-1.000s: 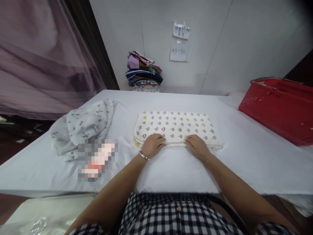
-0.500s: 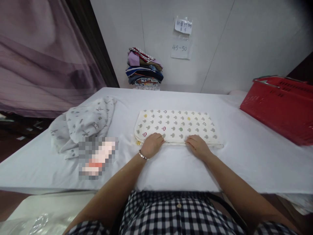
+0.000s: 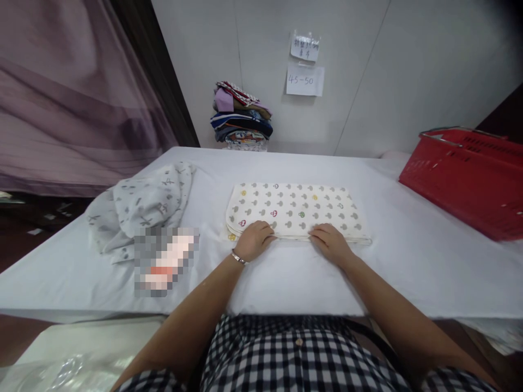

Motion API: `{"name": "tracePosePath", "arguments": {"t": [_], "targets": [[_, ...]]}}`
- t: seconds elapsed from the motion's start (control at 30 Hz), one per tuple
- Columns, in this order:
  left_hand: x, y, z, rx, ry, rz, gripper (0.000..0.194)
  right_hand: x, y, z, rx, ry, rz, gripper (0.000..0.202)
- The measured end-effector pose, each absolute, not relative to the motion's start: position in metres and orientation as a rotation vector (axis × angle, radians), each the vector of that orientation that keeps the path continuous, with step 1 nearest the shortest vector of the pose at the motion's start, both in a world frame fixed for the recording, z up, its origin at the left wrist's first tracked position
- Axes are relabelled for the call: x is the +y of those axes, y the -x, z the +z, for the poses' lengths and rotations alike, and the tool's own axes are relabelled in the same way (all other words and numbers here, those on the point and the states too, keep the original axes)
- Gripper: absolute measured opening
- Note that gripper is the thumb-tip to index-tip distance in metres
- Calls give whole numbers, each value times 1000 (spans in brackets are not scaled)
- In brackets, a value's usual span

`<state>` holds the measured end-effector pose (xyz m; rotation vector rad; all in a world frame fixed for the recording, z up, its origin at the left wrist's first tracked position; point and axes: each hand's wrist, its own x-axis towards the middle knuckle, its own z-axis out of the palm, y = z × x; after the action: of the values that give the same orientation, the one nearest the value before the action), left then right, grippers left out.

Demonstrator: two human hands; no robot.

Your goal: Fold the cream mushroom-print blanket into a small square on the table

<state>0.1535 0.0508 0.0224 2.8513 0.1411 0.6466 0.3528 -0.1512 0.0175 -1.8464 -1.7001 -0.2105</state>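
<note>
- where's the folded cloth (image 3: 294,209)?
- mid-table (image 3: 294,286), between the near and far edges, mushroom print up.
- and the fingers?
- left hand (image 3: 254,240) and right hand (image 3: 330,243) both rest on its near edge, fingers narrow together. can't tell if the 2 thumbs pinch it.
- anything beside it?
- crumpled cloth (image 3: 149,198) by the table's left edge, red basket (image 3: 466,182) towards the far right corner.

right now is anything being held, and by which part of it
The left hand and right hand touch the folded mushroom-print cloth at its near edge; whether their fingers grip it cannot be told.
</note>
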Motion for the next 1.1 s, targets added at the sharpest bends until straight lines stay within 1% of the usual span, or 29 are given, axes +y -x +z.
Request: {"name": "tracePosePath", "arguments": {"t": [0.2,0.33,0.47,0.67,0.8,1.03,1.1], "targets": [[46,-156,24,206,-2895,720,24,-149,-351,16,-1681,1843,-322,25],[42,-155,27,191,-2977,656,18,-150,-351,14,-1791,1899,-350,25],[40,-154,28,207,-2984,655,12,-151,-352,15,-1789,1874,-338,23],[40,-156,30,296,-3059,686,11,-143,-351,13,-1705,1849,-503,21],[39,-155,28,285,-3039,608,9,-141,-351,11,-1777,1867,-403,23],[44,-151,26,246,-2829,638,7,-148,-348,17,-1787,1857,-300,23],[45,-150,25,232,-2799,639,11,-149,-348,18,-1791,1855,-289,23]]}}
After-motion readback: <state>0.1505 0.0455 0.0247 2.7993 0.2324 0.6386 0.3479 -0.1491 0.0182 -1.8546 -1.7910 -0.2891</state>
